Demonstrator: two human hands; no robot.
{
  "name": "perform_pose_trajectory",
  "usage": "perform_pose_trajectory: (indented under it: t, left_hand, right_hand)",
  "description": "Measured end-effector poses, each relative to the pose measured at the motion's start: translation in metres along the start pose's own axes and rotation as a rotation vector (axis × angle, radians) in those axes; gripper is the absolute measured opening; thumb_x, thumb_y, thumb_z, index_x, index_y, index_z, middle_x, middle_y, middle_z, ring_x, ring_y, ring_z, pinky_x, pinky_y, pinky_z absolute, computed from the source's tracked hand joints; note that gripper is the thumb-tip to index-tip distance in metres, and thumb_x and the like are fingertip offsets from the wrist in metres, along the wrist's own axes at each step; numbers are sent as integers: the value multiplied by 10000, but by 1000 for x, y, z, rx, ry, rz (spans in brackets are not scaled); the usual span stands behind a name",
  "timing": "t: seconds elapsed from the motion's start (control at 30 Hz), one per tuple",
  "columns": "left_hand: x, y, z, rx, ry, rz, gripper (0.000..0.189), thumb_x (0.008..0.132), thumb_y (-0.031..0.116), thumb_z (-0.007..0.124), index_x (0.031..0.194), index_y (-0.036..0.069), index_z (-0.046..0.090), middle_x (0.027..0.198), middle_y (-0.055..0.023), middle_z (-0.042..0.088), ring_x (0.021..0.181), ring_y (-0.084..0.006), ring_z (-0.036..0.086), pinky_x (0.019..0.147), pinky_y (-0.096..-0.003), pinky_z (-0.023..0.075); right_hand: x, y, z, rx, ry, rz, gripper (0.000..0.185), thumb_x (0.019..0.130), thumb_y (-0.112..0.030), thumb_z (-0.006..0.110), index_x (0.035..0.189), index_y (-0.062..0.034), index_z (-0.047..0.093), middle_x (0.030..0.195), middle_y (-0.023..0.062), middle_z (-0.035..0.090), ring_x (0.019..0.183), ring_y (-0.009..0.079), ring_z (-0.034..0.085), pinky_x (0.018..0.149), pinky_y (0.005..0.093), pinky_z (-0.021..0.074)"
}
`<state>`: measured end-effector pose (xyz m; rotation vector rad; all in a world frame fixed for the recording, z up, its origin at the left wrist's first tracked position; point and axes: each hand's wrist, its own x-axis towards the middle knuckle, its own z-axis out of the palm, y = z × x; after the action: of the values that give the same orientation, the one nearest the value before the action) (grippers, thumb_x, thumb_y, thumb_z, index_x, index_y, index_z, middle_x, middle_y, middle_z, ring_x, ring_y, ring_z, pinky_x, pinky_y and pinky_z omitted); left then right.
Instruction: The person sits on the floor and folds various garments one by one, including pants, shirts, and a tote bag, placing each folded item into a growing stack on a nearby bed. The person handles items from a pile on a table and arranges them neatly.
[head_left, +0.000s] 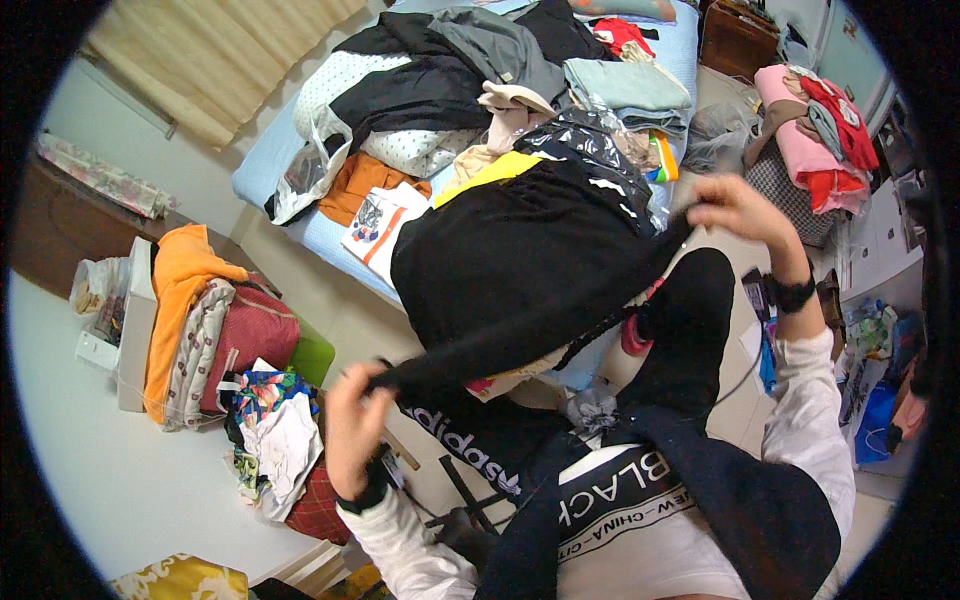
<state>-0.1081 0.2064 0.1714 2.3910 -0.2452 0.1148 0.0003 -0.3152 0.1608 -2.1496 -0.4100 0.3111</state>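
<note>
A large black garment (510, 262) is stretched between my two hands, above my lap and against the near edge of the bed. My left hand (360, 420) grips one end of its edge, at the lower left. At the right, my right hand (727, 206) pinches the other end, higher up and slightly blurred. A yellow cloth or panel (487, 180) shows along the garment's far side. Black shiny plastic (592, 142) lies just beyond it. Part of a garment bearing white lettering (457, 442) hangs over my left leg.
Black and grey clothes (420, 75), folded light blue jeans (630, 86), an orange-brown cloth (367, 184) and a printed white packet (386, 225) lie on the bed (300, 240). Piled textiles (255, 337) stand at the left. Pink and red clothes (817, 142) are heaped at the right, near a white cabinet (877, 232).
</note>
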Motion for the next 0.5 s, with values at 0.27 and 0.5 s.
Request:
perform_pose_trajectory:
  t: [0.27,0.5]
  left_hand:
    - [98,-27,31,56,509,140,488,887,81,615,1339,15,444,1288,-185,471,1049,-295,584,898,-358,490]
    - [22,-82,95,-393,315,-536,275,942,265,598,1024,3,618,836,-81,652,740,-158,629,676,-266,504]
  right_hand:
    - [84,35,22,-176,560,-172,428,882,-254,659,1229,-26,557,1090,133,622,929,199,623,796,311,500]
    - [42,100,85,206,164,383,607,921,-455,580,1270,38,519,1018,96,621,786,119,598,642,266,520]
